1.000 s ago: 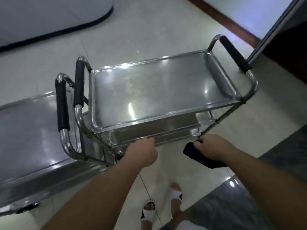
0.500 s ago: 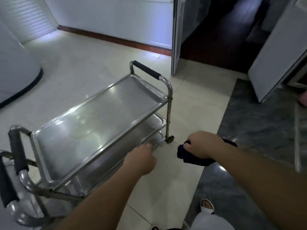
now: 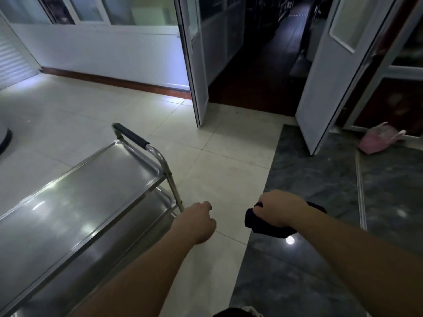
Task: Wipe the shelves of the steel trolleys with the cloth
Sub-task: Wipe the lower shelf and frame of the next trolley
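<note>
One steel trolley fills the lower left; its shiny top shelf [image 3: 80, 191] is bare, and a black-gripped handle [image 3: 131, 135] stands at its far end. Part of a lower shelf [image 3: 160, 202] shows beneath. My left hand [image 3: 196, 223] is a closed fist just right of the trolley's near right post [image 3: 176, 193], with nothing visible in it. To the right, over the floor and apart from the trolley, my right hand [image 3: 281, 209] grips a bunched dark cloth [image 3: 263, 227].
Pale floor tiles [image 3: 217, 175] stretch ahead, with a dark marble strip [image 3: 320, 202] on the right. Two white doors [image 3: 194, 65] stand open onto a dark room. A pink bag [image 3: 377, 139] lies by the right door frame. A white rounded base [image 3: 4, 138] sits far left.
The view has swung up and to the right, so the trolley now sits lower left and the second trolley is out of sight. My left hand has come off the lower shelf's edge.
</note>
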Tool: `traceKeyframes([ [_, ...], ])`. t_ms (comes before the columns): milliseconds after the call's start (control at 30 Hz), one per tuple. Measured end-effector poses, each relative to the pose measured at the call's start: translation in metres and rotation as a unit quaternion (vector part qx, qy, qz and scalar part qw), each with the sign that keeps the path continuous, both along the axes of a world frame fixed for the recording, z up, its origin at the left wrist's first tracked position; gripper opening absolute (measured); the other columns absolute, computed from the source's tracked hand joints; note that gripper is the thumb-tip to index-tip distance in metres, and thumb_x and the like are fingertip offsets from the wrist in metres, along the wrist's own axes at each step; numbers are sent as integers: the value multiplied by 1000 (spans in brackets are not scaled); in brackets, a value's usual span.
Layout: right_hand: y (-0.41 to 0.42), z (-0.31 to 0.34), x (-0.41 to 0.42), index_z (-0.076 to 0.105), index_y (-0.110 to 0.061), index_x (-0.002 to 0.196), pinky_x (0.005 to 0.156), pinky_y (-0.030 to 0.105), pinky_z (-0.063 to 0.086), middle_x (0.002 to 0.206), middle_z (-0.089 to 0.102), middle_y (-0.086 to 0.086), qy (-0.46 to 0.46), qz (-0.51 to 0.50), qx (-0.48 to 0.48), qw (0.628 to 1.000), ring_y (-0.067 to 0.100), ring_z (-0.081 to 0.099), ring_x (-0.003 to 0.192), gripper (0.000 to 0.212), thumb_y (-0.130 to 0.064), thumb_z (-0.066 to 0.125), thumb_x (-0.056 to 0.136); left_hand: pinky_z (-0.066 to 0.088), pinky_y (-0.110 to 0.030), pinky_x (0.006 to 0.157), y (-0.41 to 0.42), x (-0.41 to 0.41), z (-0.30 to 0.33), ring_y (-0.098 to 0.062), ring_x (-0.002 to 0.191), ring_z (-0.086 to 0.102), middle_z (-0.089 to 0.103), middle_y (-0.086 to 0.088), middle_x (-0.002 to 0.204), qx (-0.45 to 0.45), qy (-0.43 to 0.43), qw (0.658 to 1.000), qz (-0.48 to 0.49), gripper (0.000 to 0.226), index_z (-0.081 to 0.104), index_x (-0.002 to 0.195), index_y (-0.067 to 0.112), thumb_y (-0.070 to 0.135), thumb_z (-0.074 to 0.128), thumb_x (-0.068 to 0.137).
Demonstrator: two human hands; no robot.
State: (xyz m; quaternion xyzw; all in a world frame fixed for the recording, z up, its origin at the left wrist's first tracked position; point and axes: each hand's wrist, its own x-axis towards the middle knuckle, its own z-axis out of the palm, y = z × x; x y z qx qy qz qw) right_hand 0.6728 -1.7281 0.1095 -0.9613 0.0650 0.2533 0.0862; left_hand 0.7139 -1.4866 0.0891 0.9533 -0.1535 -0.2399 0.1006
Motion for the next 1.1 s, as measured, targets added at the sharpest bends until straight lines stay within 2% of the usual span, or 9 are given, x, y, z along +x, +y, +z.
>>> traceKeyframes([
  [67,-29,-1,12,51,-22,72,67,33,46,75,55,-3,-1,-17,3,1000,17,54,70,40,-47,41,102,48,-44,108,-23,15,2,-28,131,56,55,-5,148,7,6,1000,-5,51,46,150,24,37,49,100],
  [167,-59,-9,34,49,-16,71,58,29,39,72,55,0,16,-30,8,999,16,51,65,44,-45,40,104,49,-45,108,-49,43,-1,-29,131,55,53,-6,149,21,21,1000,-6,52,44,151,24,38,49,101],
  [233,-73,-13,54,49,-15,72,57,28,37,74,56,2,22,-36,11,999,16,51,64,44,-43,40,104,50,-46,107,-65,68,-4,-29,129,57,53,-6,148,28,21,999,-12,52,44,151,23,38,49,101],
  [300,-82,-14,80,51,-15,75,62,29,41,82,62,4,35,-23,4,999,18,56,72,43,-42,38,105,52,-46,104,-81,98,-9,-29,125,59,53,-6,147,29,17,999,-14,53,44,151,23,37,50,100],
  [367,-91,-14,113,53,-15,77,74,34,50,90,65,6,35,-20,3,999,22,62,83,42,-43,39,105,53,-46,102,-97,133,-13,-29,122,60,53,-5,146,23,12,999,-20,53,43,151,23,36,49,100],
  [467,-105,-13,175,54,-19,77,83,39,54,84,60,1,16,-28,5,999,24,63,86,40,-45,41,103,50,-45,104,-120,192,-21,-27,126,56,51,-3,148,10,3,999,-31,53,42,152,25,36,48,101],
  [633,-132,-10,282,60,-23,82,75,39,51,81,59,-3,13,-65,-2,998,21,59,80,37,-47,40,101,50,-44,103,-147,296,-18,-27,128,56,52,-3,147,2,3,999,-45,51,43,152,24,33,47,102],
  [900,-168,-22,430,66,-20,91,82,42,55,86,63,-1,22,-95,31,995,23,63,85,40,-49,40,101,45,-40,92,-174,457,-10,-28,125,57,55,-2,143,21,-11,999,-45,46,48,145,24,34,48,100],
  [1100,-206,-37,572,60,-15,77,75,39,52,80,63,4,29,-38,35,998,22,62,77,44,-45,41,103,47,-41,96,-209,570,-22,-28,128,55,52,-2,146,30,-3,1000,-6,48,45,148,24,35,47,101],
])
